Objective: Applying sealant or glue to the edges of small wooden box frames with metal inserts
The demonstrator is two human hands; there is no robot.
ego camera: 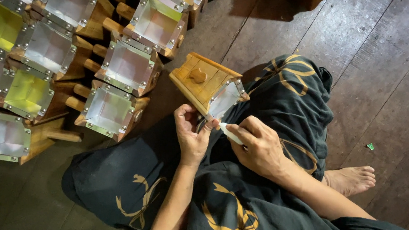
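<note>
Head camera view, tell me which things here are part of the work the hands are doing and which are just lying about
In hand:
- wooden box with a metal-framed pane, held by the left hand
- small white piece, pressed to the box's edge by the right hand

Lying about:
- stacked similar boxes on the left
- green scrap on the wooden floor
</note>
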